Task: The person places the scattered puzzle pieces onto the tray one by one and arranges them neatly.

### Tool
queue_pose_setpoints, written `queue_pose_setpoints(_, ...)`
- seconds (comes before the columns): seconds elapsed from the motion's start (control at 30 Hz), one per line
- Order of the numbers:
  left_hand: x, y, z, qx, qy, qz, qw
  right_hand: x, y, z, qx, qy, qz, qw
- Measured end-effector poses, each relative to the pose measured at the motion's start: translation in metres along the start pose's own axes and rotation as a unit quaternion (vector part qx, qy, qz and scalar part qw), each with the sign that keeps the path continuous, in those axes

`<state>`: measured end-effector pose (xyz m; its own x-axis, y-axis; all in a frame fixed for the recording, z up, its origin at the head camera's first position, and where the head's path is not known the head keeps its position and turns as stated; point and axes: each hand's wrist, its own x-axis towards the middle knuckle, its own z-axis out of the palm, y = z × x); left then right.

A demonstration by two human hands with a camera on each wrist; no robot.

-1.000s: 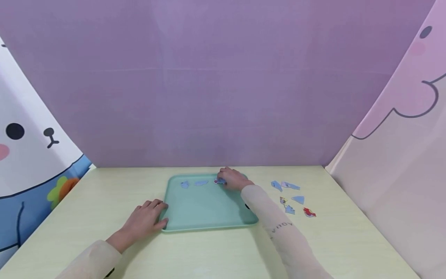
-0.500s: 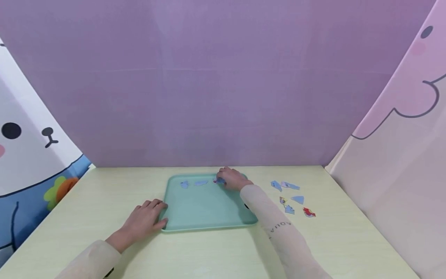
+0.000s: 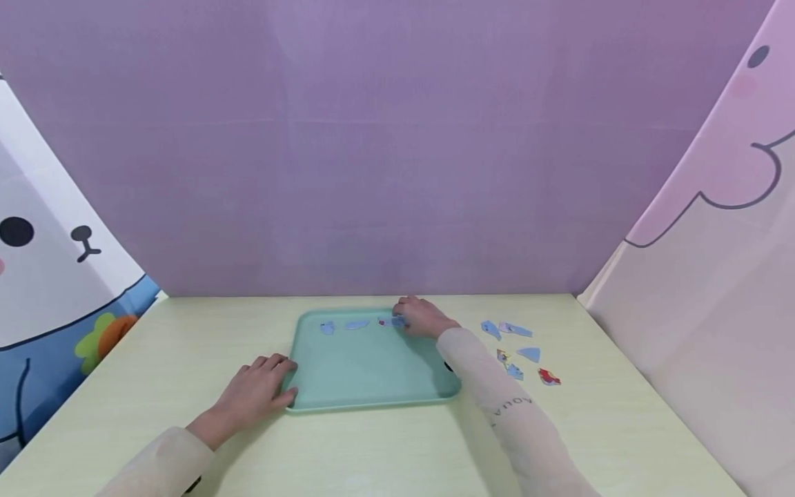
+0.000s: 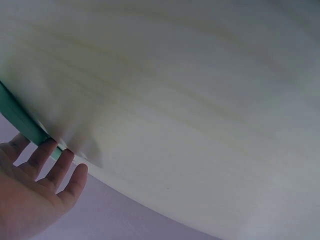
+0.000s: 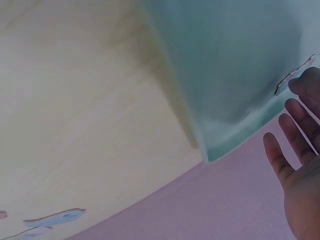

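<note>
A pale green tray [image 3: 366,373] lies on the table. My left hand [image 3: 253,393] rests at its left edge, fingers spread; in the left wrist view the fingertips [image 4: 67,154] touch the rim. My right hand [image 3: 425,319] is over the tray's far right part, beside a blue puzzle piece [image 3: 391,322] with a red spot. In the right wrist view the thumb is at that piece [image 5: 295,75], and the other visible fingers are extended and apart. Two more blue pieces, one at the far left [image 3: 327,328] and one mid-row [image 3: 357,324], lie along the tray's far side.
Right of the tray, several loose pieces lie on the table: blue ones [image 3: 491,330], a yellowish one [image 3: 503,356] and a red one [image 3: 549,377]. A purple backdrop [image 3: 373,172] rises behind the table [image 3: 348,455], with printed cloths at both sides.
My right hand has shifted slightly right, so more of the blue piece with the red spot shows. The left hand stays at the tray's edge.
</note>
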<state>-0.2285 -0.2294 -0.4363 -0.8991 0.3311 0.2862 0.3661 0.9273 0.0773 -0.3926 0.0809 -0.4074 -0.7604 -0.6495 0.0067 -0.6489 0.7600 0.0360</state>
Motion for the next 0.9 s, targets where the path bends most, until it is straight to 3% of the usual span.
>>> queue_pose_setpoints(0.53, -0.001, -0.001, 0.002, -0.003, 0.013, 0.010, 0.9999, -0.039, 0.026, -0.010, 0.042, 0.027, 0.000, 0.9988)
queue_pose_setpoints(0.9, -0.002, -0.001, 0.003, -0.004, 0.009, 0.005, 0.9999, -0.069, 0.049, -0.013, 0.061, 0.040, 0.026, 0.9970)
